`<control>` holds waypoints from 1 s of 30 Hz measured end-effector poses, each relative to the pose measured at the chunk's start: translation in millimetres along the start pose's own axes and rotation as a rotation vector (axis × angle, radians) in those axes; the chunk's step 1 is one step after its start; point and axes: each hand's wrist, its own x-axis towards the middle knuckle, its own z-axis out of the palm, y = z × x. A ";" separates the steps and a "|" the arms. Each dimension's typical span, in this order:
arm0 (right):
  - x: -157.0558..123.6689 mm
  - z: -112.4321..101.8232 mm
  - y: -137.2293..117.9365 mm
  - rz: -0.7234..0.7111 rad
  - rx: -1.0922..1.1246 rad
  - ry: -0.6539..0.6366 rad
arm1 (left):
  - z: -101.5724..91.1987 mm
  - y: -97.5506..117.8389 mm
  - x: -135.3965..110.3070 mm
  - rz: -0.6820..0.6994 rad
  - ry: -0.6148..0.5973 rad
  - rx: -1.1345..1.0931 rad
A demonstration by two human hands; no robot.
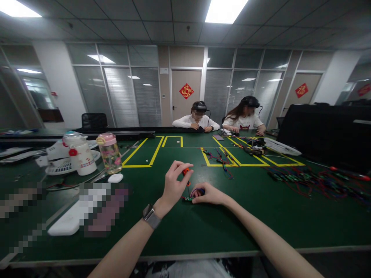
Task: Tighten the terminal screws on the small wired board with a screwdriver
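Note:
My left hand [174,184], with a watch on its wrist, is at an orange-and-black screwdriver [187,177], thumb and fingers around the handle. The screwdriver stands nearly upright, its shaft pointing down at a small green circuit board [188,199] on the table. Whether the tip touches the board is too small to tell. My right hand [209,194] pinches the board's right side, and a loop of thin wires [197,190] shows by its fingers. Part of the board is hidden behind those fingers.
Wired boards [304,177] lie heaped at right, with more wires [218,156] inside yellow tape outlines. A pink-lidded bottle [109,154], a white bottle [82,158] and a white case [115,178] stand left. Two people [199,119] sit across the green table [162,239].

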 end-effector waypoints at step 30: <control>-3.9 -0.1 -2.1 -0.011 -0.077 0.034 | 5.4 0.7 -3.2 -0.030 -0.024 -0.082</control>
